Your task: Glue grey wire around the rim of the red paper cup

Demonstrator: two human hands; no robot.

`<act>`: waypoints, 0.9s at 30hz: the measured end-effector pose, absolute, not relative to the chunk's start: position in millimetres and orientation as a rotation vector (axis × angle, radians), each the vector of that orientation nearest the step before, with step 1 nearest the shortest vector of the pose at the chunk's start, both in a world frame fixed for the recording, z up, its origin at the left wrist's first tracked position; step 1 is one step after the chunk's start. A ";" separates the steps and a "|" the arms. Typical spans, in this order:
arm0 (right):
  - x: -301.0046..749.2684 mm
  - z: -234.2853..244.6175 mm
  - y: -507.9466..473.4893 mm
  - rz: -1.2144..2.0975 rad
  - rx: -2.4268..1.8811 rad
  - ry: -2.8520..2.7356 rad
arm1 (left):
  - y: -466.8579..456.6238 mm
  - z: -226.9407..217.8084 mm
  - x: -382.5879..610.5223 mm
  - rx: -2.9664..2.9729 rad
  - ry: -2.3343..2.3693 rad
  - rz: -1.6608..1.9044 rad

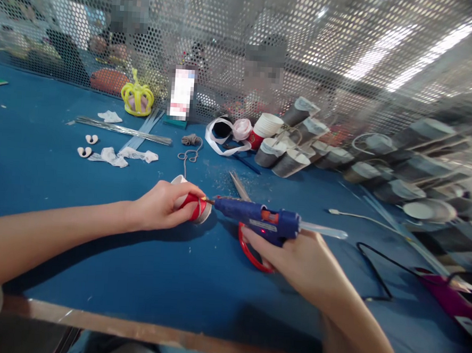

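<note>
My left hand (169,204) is wrapped round a red and white paper cup (197,210), which lies tilted above the blue table. From near the cup a grey cord (186,165) runs back to a small bundle (192,139). My right hand (291,252) grips a blue hot glue gun (253,216) with a clear glue stick (324,230) sticking out of its back. The gun's nozzle meets the cup's side close to my left fingertips. Beneath the gun lie scissors with red handles (251,254), partly hidden by my right hand.
Grey-wrapped cups (290,163), white ribbon (212,143) and stacked paper cups (268,125) stand at the back. Metal wires (122,130), glue sticks (145,129) and a yellow crown-shaped piece (137,97) lie left. A white cable (369,219) and purple power strip (448,298) are right. Perforated mesh (228,48) borders the table.
</note>
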State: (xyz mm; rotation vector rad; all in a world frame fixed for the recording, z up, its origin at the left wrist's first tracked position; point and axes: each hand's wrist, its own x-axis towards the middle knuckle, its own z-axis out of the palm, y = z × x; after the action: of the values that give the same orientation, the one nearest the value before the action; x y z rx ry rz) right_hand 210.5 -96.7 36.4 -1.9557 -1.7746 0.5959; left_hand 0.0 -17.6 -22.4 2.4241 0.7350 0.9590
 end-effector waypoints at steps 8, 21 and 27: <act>211.4 37.1 -97.2 0.607 -1.937 -1.800 | -17.8 -23.5 -0.1 2.448 0.685 0.972; 211.4 39.6 -99.1 0.659 -1.943 -1.777 | -17.7 -22.0 0.7 2.395 0.707 0.966; 210.9 39.1 -100.4 0.609 -1.931 -1.788 | -17.8 -21.2 0.8 2.382 0.715 0.961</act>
State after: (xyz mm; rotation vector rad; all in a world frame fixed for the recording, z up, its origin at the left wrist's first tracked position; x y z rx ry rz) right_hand 210.9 -100.4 39.1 -1.9307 -1.7883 0.6088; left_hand 0.8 -17.8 -21.2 2.3823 0.7149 0.9609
